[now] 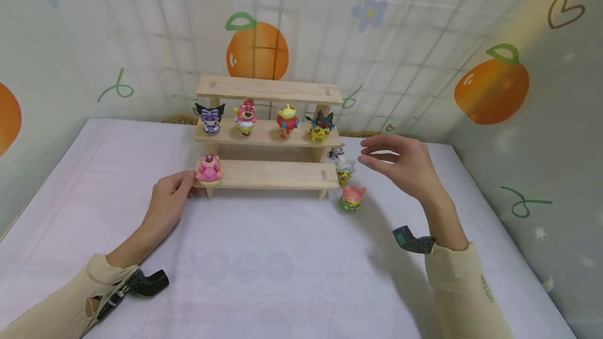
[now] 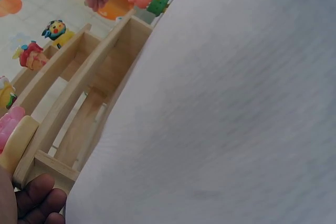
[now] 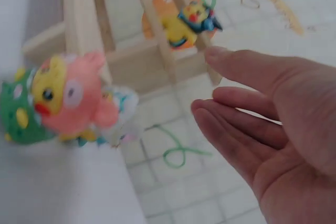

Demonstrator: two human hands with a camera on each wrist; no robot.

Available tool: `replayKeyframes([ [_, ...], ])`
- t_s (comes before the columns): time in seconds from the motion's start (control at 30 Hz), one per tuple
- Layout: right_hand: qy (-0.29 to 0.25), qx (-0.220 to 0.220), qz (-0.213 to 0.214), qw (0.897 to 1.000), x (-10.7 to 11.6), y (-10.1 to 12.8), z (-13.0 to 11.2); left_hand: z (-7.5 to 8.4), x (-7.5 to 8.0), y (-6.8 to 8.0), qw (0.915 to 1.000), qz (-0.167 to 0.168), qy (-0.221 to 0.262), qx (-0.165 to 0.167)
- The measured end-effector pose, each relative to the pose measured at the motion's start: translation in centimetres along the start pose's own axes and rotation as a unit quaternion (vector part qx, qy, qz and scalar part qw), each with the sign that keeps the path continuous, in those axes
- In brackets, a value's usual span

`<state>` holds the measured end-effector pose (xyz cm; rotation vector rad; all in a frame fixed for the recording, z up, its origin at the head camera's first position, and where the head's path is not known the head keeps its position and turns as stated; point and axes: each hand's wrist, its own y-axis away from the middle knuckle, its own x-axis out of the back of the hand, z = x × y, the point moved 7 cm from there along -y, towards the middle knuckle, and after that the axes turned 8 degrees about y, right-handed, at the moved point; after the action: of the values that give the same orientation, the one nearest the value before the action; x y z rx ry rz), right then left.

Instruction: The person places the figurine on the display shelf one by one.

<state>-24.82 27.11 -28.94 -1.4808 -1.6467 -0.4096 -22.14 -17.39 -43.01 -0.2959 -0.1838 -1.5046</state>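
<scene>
My left hand (image 1: 171,195) is at the left end of a three-tier wooden display shelf (image 1: 278,176), its fingers (image 2: 39,198) curled at the end of the lowest tier. Just above them sits a pink bear figurine (image 1: 209,168) on a round tan base. Its base edge comes right up to my left hand, which partly hides the contact. My right hand (image 1: 400,164) hovers beyond the shelf's right end, holding nothing, thumb and fingers apart. Near it on the table stand a figurine in a pink hood (image 1: 352,198), a white-hooded one (image 1: 345,170) and a small grey one (image 1: 335,151).
Along the middle tier stand a black-eared purple figurine (image 1: 210,118), a red-hatted bear (image 1: 246,117), a red-suited figurine (image 1: 287,120) and a dark-hooded yellow one (image 1: 322,126). A curtain (image 1: 325,30) printed with oranges hangs behind the white-covered table (image 1: 264,292).
</scene>
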Motion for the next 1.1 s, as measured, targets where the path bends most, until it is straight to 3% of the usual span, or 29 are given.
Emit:
replayKeyframes([
  [0.17, -0.008, -0.023, -0.002, 1.000, -0.8, -0.4, 2.0, -0.1, 0.1, 0.0, 1.0000, 0.000, -0.002, 0.003],
  [0.57, 0.004, -0.033, -0.080, 0.996, -5.3, -0.7, 5.8, 0.0, 0.1, 0.0, 1.0000, 0.000, -0.005, 0.003],
  [0.8, 0.008, -0.047, -0.097, 0.994, -6.0, -0.6, 6.1, 0.2, 0.1, 0.1, 1.0000, 0.000, 0.002, 0.001],
  [1.1, 0.057, -0.038, -0.103, 0.992, -6.3, -0.5, 6.5, 0.0, 0.0, 0.0, 1.0000, -0.001, -0.001, -0.005],
])
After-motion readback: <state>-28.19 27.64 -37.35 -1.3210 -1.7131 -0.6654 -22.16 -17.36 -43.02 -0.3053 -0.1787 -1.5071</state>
